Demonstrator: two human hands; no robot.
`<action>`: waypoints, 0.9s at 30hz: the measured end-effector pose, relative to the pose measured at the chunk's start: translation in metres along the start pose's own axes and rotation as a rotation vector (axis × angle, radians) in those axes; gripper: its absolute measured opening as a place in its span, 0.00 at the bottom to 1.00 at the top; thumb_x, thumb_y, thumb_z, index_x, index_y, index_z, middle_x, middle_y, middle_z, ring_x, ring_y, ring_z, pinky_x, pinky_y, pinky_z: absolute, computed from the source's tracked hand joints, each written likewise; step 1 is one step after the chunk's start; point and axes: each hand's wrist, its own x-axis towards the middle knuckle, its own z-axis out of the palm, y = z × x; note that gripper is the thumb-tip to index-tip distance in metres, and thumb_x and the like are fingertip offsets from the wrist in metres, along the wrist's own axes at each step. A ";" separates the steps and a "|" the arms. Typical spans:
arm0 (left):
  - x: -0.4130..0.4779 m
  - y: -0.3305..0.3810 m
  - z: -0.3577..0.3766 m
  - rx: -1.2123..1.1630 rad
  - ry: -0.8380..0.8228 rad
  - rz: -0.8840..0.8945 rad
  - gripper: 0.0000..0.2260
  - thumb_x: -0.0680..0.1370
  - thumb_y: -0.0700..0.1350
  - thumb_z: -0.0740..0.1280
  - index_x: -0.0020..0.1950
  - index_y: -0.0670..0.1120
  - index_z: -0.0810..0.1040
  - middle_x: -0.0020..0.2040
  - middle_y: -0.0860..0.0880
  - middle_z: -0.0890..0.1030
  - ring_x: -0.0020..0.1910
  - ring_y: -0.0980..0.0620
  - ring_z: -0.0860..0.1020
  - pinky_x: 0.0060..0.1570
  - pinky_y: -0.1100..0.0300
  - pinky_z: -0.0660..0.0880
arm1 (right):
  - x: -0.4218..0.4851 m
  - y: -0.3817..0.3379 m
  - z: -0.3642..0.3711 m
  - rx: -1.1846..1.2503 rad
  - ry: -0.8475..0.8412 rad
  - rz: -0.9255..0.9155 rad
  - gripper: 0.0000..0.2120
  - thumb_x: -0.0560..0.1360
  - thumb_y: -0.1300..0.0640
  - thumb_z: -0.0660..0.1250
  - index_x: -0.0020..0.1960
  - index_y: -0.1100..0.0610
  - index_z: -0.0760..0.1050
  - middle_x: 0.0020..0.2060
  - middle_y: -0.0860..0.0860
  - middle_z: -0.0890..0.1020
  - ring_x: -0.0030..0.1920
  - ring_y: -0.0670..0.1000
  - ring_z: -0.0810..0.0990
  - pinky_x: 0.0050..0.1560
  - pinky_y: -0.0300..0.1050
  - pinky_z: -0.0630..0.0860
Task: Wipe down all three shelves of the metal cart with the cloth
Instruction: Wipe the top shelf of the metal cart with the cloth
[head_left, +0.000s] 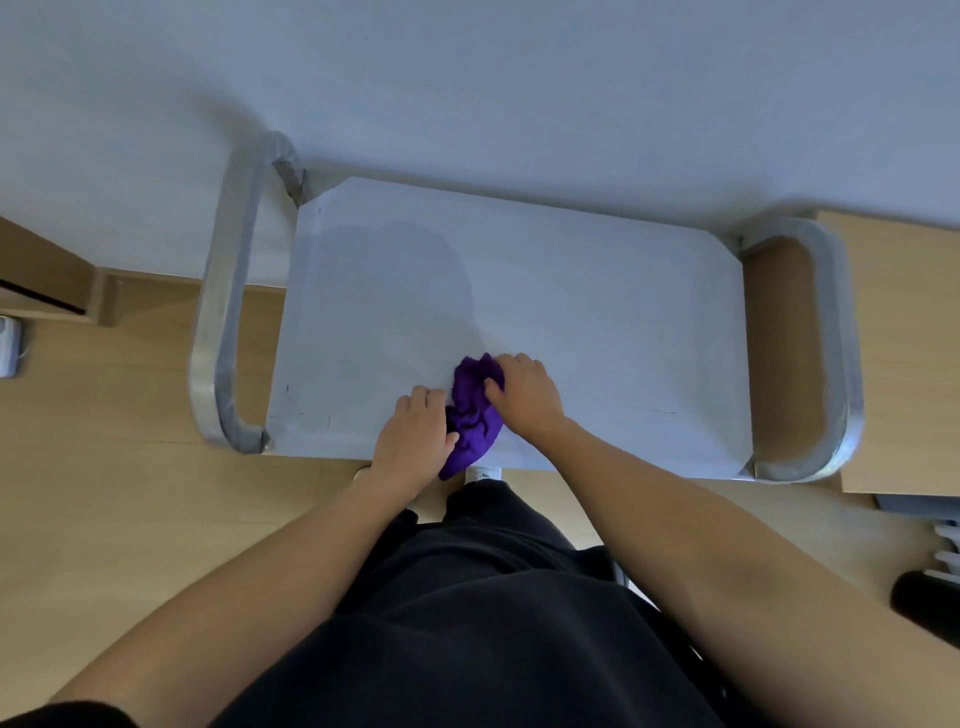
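While the 2 hands bunch the purple cloth at the middle of the near edge of the top shelf, the job on the metal cart looks to be on the 1st of its 3 shelves. The other 2 lie hidden under the top shelf.

The left hand grips the cloth's left side with curled fingers and its thumb on the fabric. The right hand curls over the cloth's far end, thumb pressed in. The cloth is a crumpled wad on the shelf, and its tail hangs just past the shelf's near edge.

The step in hand seems to be gathering or refolding the cloth for a pass. To do it well, I would flatten the wad into a broad pad so more fabric meets the metal, and tuck the tail in. Then I would press with a flat palm and sweep in overlapping lanes from the shelf's far edge to its near edge, reaching the corners by the end rails. A faintly darker patch shows on the shelf's far-left part. Whether it is damp or only a reflection, I cannot tell.
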 end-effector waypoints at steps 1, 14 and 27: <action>0.002 0.003 0.002 -0.013 0.002 -0.007 0.21 0.77 0.49 0.67 0.66 0.43 0.68 0.60 0.44 0.71 0.57 0.45 0.71 0.54 0.53 0.73 | -0.002 0.011 -0.001 0.044 0.014 0.053 0.13 0.77 0.51 0.59 0.55 0.58 0.73 0.50 0.57 0.77 0.52 0.59 0.75 0.49 0.53 0.75; 0.030 0.012 -0.013 0.124 0.306 -0.063 0.13 0.72 0.37 0.69 0.55 0.43 0.77 0.53 0.42 0.74 0.50 0.43 0.73 0.44 0.53 0.72 | -0.028 0.048 -0.007 0.432 0.087 0.250 0.10 0.76 0.53 0.63 0.53 0.58 0.69 0.47 0.54 0.77 0.44 0.53 0.77 0.39 0.45 0.73; 0.018 0.010 0.000 0.190 0.220 0.119 0.17 0.75 0.43 0.70 0.64 0.43 0.75 0.62 0.42 0.75 0.59 0.42 0.75 0.50 0.49 0.75 | -0.023 0.041 -0.008 -0.048 0.102 -0.194 0.26 0.74 0.60 0.64 0.71 0.53 0.66 0.76 0.53 0.60 0.77 0.57 0.53 0.74 0.55 0.56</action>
